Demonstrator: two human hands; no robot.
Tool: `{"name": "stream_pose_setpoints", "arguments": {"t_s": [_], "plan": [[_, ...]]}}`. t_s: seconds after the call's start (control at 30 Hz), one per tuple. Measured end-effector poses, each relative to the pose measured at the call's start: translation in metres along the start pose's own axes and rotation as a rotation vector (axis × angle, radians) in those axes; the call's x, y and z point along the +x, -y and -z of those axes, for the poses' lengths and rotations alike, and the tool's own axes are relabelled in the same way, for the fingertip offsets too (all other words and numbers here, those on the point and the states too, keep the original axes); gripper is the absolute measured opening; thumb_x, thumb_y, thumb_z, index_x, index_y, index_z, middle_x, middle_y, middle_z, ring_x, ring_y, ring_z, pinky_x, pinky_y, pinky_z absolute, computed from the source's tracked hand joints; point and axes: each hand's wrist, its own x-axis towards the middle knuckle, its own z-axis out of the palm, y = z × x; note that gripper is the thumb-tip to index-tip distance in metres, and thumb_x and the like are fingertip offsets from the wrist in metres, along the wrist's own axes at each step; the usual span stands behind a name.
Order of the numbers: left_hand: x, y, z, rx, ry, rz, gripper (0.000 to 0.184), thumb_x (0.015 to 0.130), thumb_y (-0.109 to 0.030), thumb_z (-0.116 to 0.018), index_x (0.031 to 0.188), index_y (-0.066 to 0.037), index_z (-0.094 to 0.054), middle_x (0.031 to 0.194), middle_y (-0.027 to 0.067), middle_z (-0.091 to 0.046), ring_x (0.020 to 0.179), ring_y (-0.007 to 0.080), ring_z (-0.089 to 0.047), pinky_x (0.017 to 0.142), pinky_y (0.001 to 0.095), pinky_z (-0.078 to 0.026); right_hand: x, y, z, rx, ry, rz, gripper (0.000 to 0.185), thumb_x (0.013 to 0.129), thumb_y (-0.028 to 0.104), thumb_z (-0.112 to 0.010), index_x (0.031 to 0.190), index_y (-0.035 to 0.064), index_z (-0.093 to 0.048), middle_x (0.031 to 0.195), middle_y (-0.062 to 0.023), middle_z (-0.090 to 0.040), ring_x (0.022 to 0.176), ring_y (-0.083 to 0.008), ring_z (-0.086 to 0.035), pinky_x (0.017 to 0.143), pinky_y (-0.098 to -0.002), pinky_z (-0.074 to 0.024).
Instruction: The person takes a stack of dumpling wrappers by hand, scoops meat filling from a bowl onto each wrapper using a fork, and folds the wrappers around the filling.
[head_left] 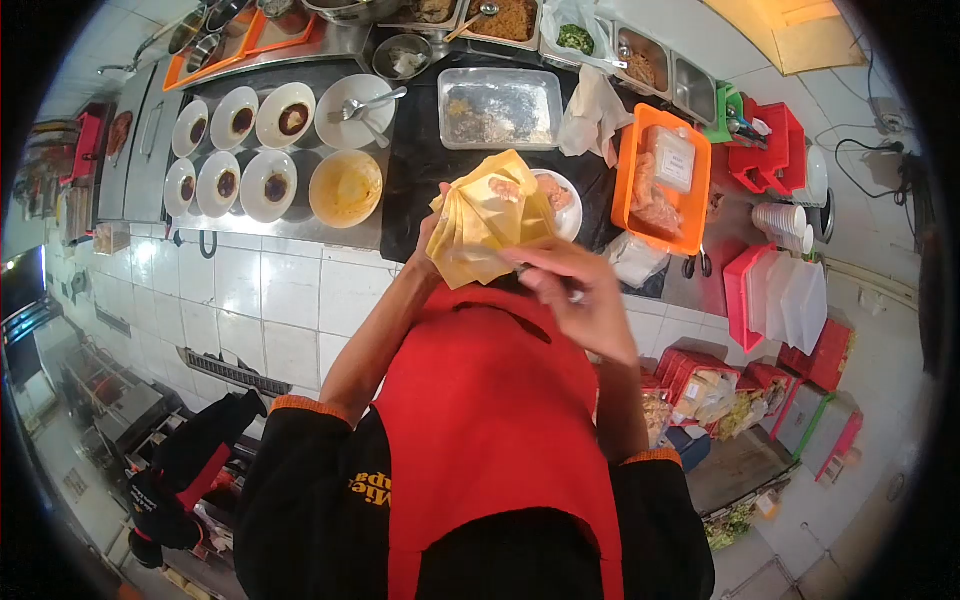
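Note:
My left hand holds a fanned stack of yellow square wonton wrappers in front of my chest. A dab of pinkish filling sits on one of the upper wrappers. Over the lower right of the fan, my right hand is closed around a thin utensil, too smeared by motion to tell its exact kind. Just behind the wrappers stands a white bowl with more pink filling, partly hidden by them.
Several white bowls with dark sauce stand at left, near a yellow-stained bowl. A metal tray lies behind the wrappers. An orange bin holds packed meat at right. Another person bends at lower left.

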Motion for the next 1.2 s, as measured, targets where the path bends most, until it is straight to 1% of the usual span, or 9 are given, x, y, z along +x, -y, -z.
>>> {"name": "stream_pose_setpoints", "arguments": {"t_s": [0.23,0.4,0.47,0.6,0.7,0.77,1.0,1.1,1.2], "plan": [[-0.006,-0.002,-0.025,0.131,-0.08,0.015,0.073,0.104,-0.059,-0.032,0.153,-0.005,-0.031,0.147,0.0169,-0.049,0.132,0.0315,-0.054,0.111,0.0477,-0.045,0.0,0.019,0.057,-0.228,-0.149,-0.095,0.032,0.093,-0.009,-0.058,0.119,0.0051,-0.073,0.082,-0.0036,-0.062,0.063,-0.0056,-0.049,0.053,-0.0209,-0.0347],[-0.006,0.001,-0.028,0.282,-0.095,0.047,0.071,0.105,-0.056,-0.03,0.152,-0.003,-0.031,0.146,0.0166,-0.049,0.132,0.0297,-0.054,0.112,0.0446,-0.045,0.012,-0.001,0.062,-0.348,-0.053,0.023,0.035,0.095,-0.011,-0.055,0.119,0.0063,-0.073,0.083,-0.001,-0.067,0.066,-0.0034,-0.05,0.057,-0.0205,-0.0387],[-0.007,0.003,-0.023,0.142,-0.022,0.042,0.07,0.105,-0.055,-0.03,0.152,-0.003,-0.031,0.146,0.0166,-0.05,0.132,0.029,-0.054,0.112,0.0442,-0.045,0.015,-0.01,0.069,-0.21,0.002,-0.15,0.039,0.093,-0.013,-0.055,0.119,0.0092,-0.074,0.083,-0.0011,-0.067,0.069,-0.0044,-0.052,0.059,-0.0213,-0.0389],[-0.009,0.005,-0.02,0.129,-0.009,0.049,0.07,0.105,-0.056,-0.031,0.152,-0.004,-0.031,0.146,0.0167,-0.049,0.133,0.03,-0.053,0.112,0.0455,-0.044,0.018,-0.024,0.072,-0.113,0.042,-0.131,0.038,0.093,-0.012,-0.056,0.118,0.0104,-0.075,0.083,-0.0007,-0.066,0.07,-0.0052,-0.051,0.059,-0.0213,-0.0387],[-0.008,0.009,-0.027,0.073,-0.112,0.059,0.072,0.104,-0.058,-0.032,0.153,-0.005,-0.031,0.147,0.017,-0.049,0.133,0.0314,-0.053,0.112,0.047,-0.044,0.019,-0.01,0.065,-0.203,0.017,-0.071,0.04,0.091,-0.014,-0.057,0.117,0.0111,-0.075,0.084,-0.0027,-0.065,0.071,-0.007,-0.053,0.059,-0.0221,-0.039],[-0.006,0.011,-0.031,0.051,-0.132,0.015,0.074,0.103,-0.061,-0.032,0.154,-0.007,-0.031,0.149,0.0175,-0.047,0.133,0.0331,-0.053,0.112,0.0485,-0.044,0.017,0.001,0.057,-0.444,-0.047,-0.015,0.044,0.083,-0.017,-0.058,0.113,0.0098,-0.076,0.092,-0.0113,-0.069,0.079,-0.0221,-0.066,0.073,-0.0284,-0.0501],[0.0,0.008,-0.037,-0.145,0.048,0.075,0.078,0.1,-0.066,-0.034,0.154,-0.009,-0.031,0.151,0.0182,-0.045,0.133,0.034,-0.053,0.11,0.0501,-0.045,0.015,-0.024,0.042,-0.469,-0.228,0.154,0.038,0.082,-0.013,-0.063,0.107,0.0115,-0.078,0.094,-0.0124,-0.069,0.079,-0.026,-0.067,0.07,-0.0316,-0.0512],[-0.002,0.007,-0.038,-0.274,0.059,0.066,0.078,0.1,-0.066,-0.034,0.154,-0.009,-0.031,0.152,0.0179,-0.044,0.133,0.0346,-0.052,0.11,0.0514,-0.044,0.013,-0.028,0.052,-0.401,-0.228,0.2,0.034,0.083,-0.011,-0.066,0.106,0.0097,-0.079,0.092,-0.0109,-0.069,0.077,-0.0212,-0.065,0.066,-0.0286,-0.0486],[-0.002,0.001,-0.038,-0.168,0.063,-0.029,0.079,0.101,-0.066,-0.032,0.153,-0.007,-0.032,0.151,0.0173,-0.045,0.135,0.0359,-0.05,0.11,0.0523,-0.043,0.002,-0.006,0.072,-0.34,-0.214,-0.041,0.023,0.087,-0.005,-0.07,0.106,0.0057,-0.077,0.092,-0.0036,-0.069,0.075,-0.0083,-0.057,0.064,-0.0213,-0.0414]]}}
